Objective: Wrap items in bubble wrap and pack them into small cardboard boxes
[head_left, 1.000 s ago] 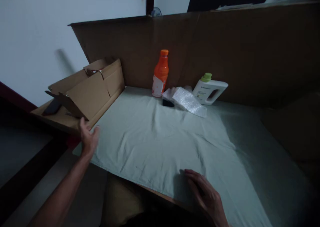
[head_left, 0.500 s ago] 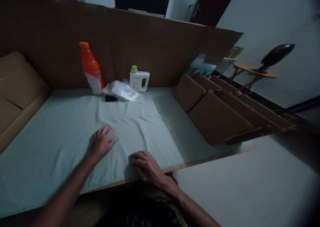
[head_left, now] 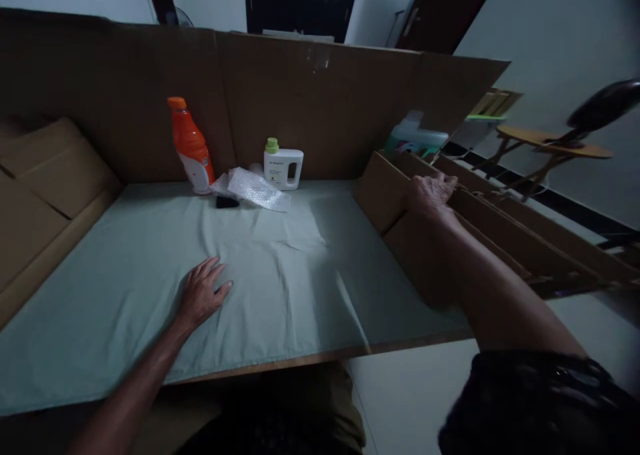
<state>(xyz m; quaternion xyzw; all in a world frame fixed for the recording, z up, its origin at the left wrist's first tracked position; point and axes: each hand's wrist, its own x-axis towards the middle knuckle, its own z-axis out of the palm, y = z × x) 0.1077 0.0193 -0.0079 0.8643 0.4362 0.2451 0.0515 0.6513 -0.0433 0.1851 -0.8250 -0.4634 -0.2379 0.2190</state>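
Note:
My left hand (head_left: 204,293) lies flat on the pale green cloth (head_left: 155,241), palm down with its fingers spread; nothing is in it. My right hand (head_left: 431,191) is over the top of the divided cardboard box (head_left: 415,248) on the right side of the table. Its fingertips drop behind the cardboard edge, so their grip and anything in them are hidden. Behind that hand, a bottle of blue-green liquid (head_left: 417,141) stands near the back corner, partly covered by the box.
At the back stand an orange bottle (head_left: 191,145) and a white jug with a green cap (head_left: 283,166). Bubble wrap (head_left: 257,188) and a small black object (head_left: 227,202) lie before them. A cardboard wall (head_left: 320,101) lines the back; cardboard flaps (head_left: 50,175) are at left.
My right hand has left the cloth near the front edge and moved right and forward to the cardboard box. The left hand stays on the cloth. The view has shifted slightly.

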